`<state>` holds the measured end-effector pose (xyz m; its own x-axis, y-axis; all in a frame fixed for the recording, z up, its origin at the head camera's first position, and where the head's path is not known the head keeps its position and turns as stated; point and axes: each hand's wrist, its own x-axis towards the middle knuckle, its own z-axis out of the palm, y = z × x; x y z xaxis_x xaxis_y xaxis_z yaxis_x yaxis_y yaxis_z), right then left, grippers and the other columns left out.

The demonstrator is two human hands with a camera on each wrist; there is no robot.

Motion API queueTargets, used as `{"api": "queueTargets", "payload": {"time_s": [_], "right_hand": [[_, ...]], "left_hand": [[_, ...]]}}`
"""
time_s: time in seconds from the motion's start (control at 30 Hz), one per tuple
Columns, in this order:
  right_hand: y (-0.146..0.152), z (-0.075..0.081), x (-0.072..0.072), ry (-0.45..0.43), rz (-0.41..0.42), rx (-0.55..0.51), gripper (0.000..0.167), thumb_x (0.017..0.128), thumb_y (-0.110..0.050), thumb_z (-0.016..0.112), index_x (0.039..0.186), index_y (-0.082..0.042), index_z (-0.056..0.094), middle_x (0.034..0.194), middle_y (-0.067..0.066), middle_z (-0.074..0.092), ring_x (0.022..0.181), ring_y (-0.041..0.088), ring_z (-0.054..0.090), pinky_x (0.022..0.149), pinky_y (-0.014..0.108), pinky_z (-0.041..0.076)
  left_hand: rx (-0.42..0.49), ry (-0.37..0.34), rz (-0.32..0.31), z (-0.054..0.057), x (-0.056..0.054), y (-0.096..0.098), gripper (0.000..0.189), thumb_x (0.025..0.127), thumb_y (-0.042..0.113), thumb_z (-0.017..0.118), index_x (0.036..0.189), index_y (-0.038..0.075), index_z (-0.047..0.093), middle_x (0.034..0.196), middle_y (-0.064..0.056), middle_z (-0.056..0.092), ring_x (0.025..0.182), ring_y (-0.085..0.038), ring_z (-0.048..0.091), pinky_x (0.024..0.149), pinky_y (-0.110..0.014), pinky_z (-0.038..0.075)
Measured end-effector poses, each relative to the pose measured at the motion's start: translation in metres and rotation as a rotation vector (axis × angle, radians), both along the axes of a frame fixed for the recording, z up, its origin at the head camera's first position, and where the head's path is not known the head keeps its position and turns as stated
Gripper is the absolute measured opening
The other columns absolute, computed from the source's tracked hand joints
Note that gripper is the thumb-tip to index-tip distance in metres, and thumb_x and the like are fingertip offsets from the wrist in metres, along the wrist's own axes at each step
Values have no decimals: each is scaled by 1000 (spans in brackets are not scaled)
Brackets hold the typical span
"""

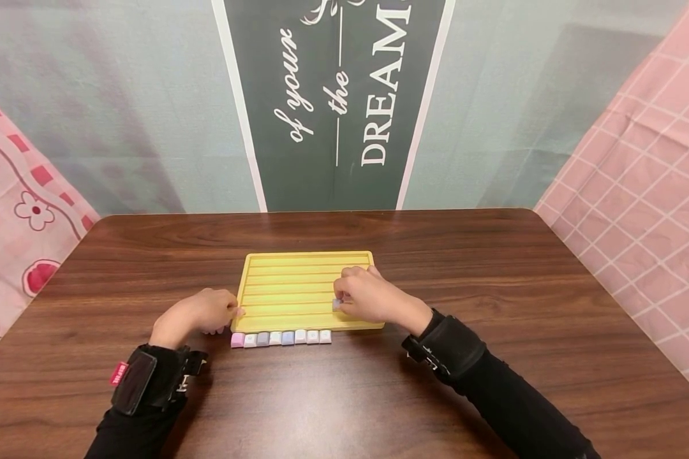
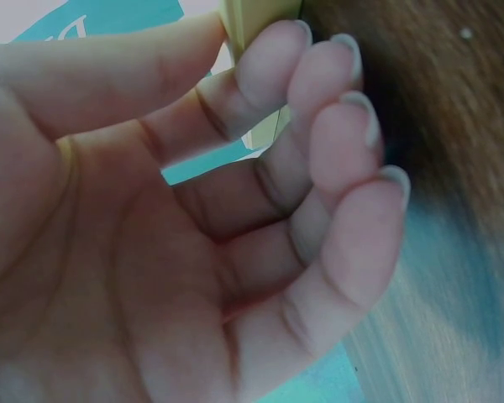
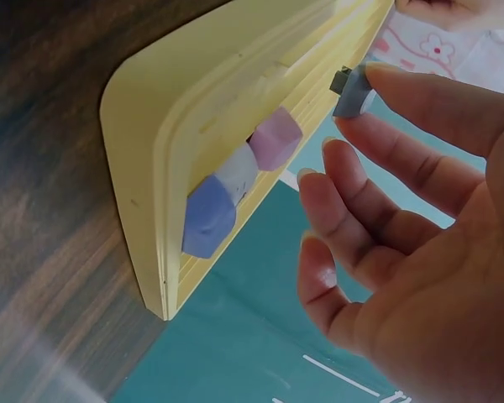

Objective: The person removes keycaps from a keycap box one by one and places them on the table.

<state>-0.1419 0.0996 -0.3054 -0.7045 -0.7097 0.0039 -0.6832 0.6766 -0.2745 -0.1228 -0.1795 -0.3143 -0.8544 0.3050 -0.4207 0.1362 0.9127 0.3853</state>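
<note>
A yellow ridged tray [image 1: 289, 280] lies on the table. At its left edge, my left hand [image 1: 208, 310] pinches the rim between thumb and index finger, the other fingers curled beside it. My right hand [image 1: 370, 296] is over the tray's right part, pinching a grey keycap [image 3: 353, 94] between thumb and index finger. Below that hand, in the right wrist view, a blue keycap [image 3: 208, 217], a white keycap [image 3: 236, 176] and a pink keycap [image 3: 275, 139] sit side by side in the tray; the hand hides them from the head view.
Along the tray's front edge runs a row of several keycaps [image 1: 288, 338] in pink, white, grey and blue. Some pinkish pieces [image 1: 213, 331] show partly under my left hand. Dark wood table [image 1: 494, 306] surrounds the tray, with a printed cloth [image 1: 333, 127] behind.
</note>
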Motion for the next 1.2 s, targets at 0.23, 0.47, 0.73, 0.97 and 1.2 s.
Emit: {"api": "queueTargets", "payload": {"time_s": [0.23, 0.47, 0.73, 0.97, 1.2], "right_hand": [[0, -1, 4, -23, 21, 9, 8, 82, -15, 67, 78, -11, 62, 76, 0, 53, 71, 11, 47, 69, 32, 31], [1, -3, 7, -13, 51, 37, 11, 83, -19, 67, 76, -13, 60, 73, -3, 51, 70, 10, 46, 68, 32, 31], [2, -2, 10, -36, 67, 35, 14, 83, -17, 67, 73, -12, 58, 71, -3, 49, 67, 10, 43, 66, 30, 29], [4, -3, 13, -29, 113, 34, 15, 82, -15, 66, 72, -13, 54, 71, -3, 49, 67, 9, 42, 65, 28, 28], [5, -4, 17, -47, 140, 49, 13, 82, -16, 66, 74, -14, 56, 74, -6, 48, 72, 9, 45, 68, 28, 29]], "left_hand": [[9, 20, -25, 0, 1, -1, 27, 94, 13, 48, 68, 6, 52, 59, -2, 49, 53, -14, 47, 51, -28, 38], [15, 15, -23, 0, 1, -1, 27, 95, 13, 48, 69, 6, 52, 59, -2, 48, 53, -14, 47, 51, -28, 39], [14, 9, -13, 0, 0, -1, 27, 95, 14, 47, 70, 6, 52, 59, -3, 49, 54, -14, 47, 52, -28, 39], [13, -5, 0, 0, 0, 0, 28, 95, 12, 47, 69, 6, 52, 59, -3, 49, 54, -14, 47, 52, -27, 39], [14, 0, -6, 1, 1, 0, 27, 95, 13, 47, 70, 6, 52, 60, -3, 49, 54, -15, 47, 52, -28, 39]]}}
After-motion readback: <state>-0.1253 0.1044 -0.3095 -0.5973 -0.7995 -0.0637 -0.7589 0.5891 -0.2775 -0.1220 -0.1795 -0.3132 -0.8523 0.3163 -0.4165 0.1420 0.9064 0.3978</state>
